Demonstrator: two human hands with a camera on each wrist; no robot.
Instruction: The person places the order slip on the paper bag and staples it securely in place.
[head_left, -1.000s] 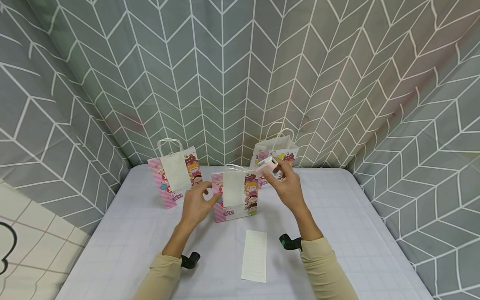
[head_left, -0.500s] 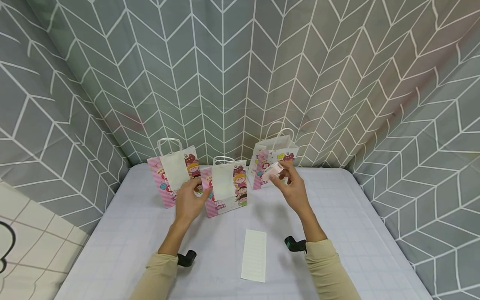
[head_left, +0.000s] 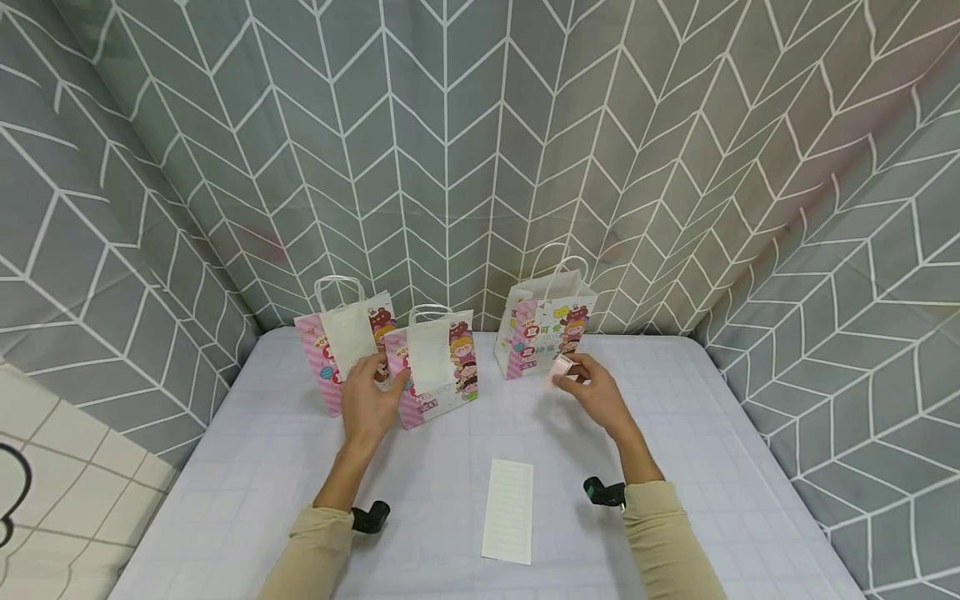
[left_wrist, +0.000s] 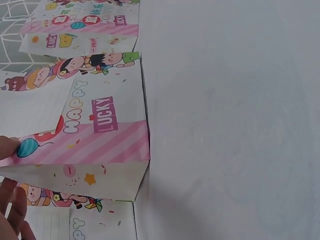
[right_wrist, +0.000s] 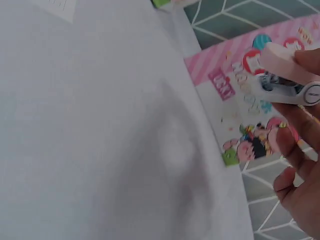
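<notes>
My left hand [head_left: 367,404] pinches the left edge of a pink and white cartoon paper gift bag [head_left: 429,407]. Its thumb lies on the bag's front in the left wrist view, with the other fingers behind. A blank white paper slip [head_left: 431,358] hangs over that bag's front, from near the top. Between the thumb and fingers of my right hand [head_left: 600,398] is a small pink and white stapler [right_wrist: 287,67], held above the table in front of another gift bag [head_left: 551,325]. That bag stands upright at the back right, with no slip on its front.
A third gift bag [head_left: 318,367], also bearing a white slip [head_left: 348,337], stands behind my left hand. One lined paper slip [head_left: 508,512] lies flat on the white-covered table [head_left: 420,542] between my forearms. A grey patterned curtain [head_left: 465,167] closes off the back and sides.
The middle bag has slid left and slightly back with my left hand, up close to the left bag. My right hand has drawn away from it, rightward and lower, still holding the stapler.
</notes>
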